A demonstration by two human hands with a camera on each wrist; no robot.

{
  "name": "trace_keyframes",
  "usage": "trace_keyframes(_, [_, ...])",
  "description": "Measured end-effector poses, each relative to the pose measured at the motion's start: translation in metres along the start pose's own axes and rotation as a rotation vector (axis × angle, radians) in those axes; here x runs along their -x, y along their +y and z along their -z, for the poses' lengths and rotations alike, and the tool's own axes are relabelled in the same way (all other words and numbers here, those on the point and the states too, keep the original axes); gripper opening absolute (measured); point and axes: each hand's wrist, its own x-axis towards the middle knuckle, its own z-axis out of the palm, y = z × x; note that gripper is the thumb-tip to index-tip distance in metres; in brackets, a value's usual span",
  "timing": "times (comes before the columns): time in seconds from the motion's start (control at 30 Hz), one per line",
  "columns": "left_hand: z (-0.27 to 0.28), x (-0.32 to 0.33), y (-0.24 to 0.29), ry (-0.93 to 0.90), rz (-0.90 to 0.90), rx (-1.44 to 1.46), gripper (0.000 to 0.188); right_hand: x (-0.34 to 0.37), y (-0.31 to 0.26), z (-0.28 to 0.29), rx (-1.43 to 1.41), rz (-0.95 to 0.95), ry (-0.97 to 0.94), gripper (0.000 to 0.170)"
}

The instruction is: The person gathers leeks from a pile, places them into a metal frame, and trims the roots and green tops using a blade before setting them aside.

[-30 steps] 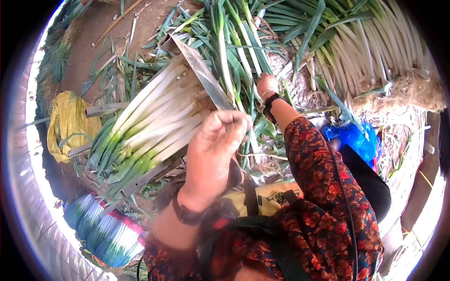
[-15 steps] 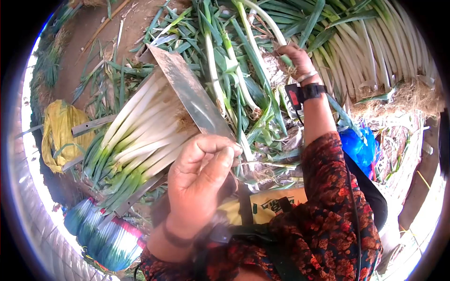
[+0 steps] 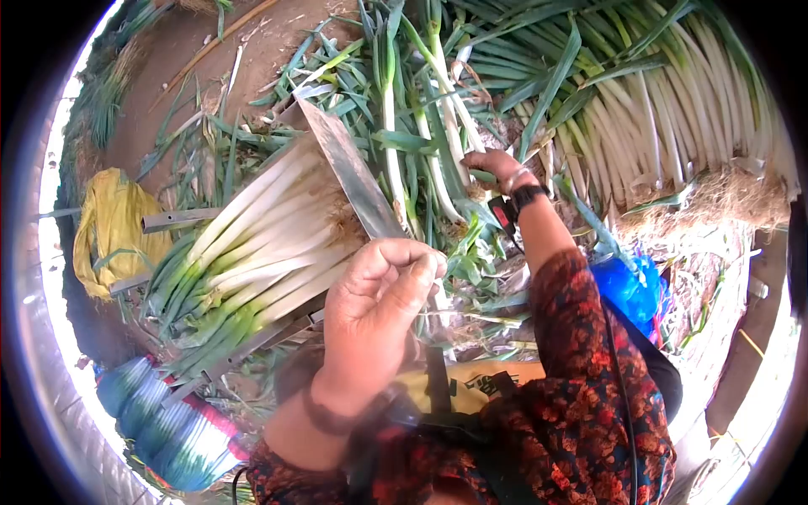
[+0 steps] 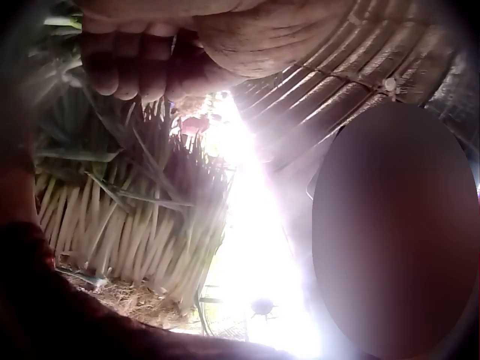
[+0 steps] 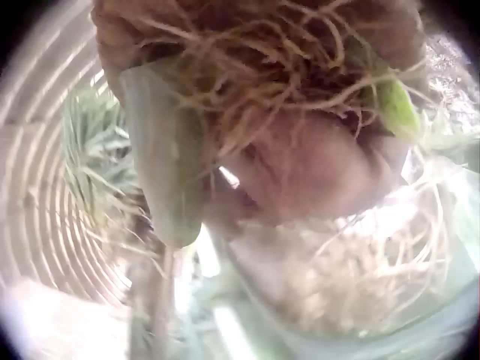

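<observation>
Gripping leek (image 3: 465, 118), pale-stemmed, roots (image 5: 289, 71) tangled, stringy

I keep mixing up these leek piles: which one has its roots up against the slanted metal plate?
The smaller pile at centre left, its roots at the metal plate. The larger pile at upper right has no plate at its roots.

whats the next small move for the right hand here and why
Probably draw the leek toward the left hand: the right hand grips it near its roots, loose leaves lie around it, and the left hand, curled near the metal plate, shows nothing in its fingers.
</observation>
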Motion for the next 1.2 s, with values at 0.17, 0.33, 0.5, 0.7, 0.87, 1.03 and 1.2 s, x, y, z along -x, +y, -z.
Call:
trace_keyframes(0.17, [-0.005,0.001,0.001,0.002,-0.050,0.025,0.011,0.020,0.032,-0.019,-0.545,0.094,-0.331,0.036])
trace_keyframes(0.33, [-0.002,-0.003,-0.008,0.092,-0.115,-0.017,0.012,0.075,-0.021,-0.036,-0.718,0.257,-0.310,0.041])
trace_keyframes(0.5, [-0.007,-0.020,-0.007,0.227,-0.140,0.074,0.012,0.184,-0.043,-0.036,-1.003,0.447,-0.614,0.049])
trace_keyframes(0.7, [-0.009,-0.032,-0.026,0.011,0.069,0.058,0.016,0.189,0.027,-0.037,-0.715,0.040,-0.243,0.022])
trace_keyframes(0.87, [-0.029,-0.030,-0.041,-0.134,0.240,0.159,0.026,0.337,-0.017,-0.074,-0.254,0.307,-0.175,0.024])
trace_keyframes(1.03, [-0.031,-0.046,-0.043,-0.091,0.209,0.414,0.038,0.407,0.022,-0.107,0.840,0.526,0.371,0.038])
trace_keyframes(1.2, [-0.021,-0.050,-0.032,-0.084,0.105,0.646,0.029,0.416,0.067,-0.102,0.412,0.522,0.356,0.034])
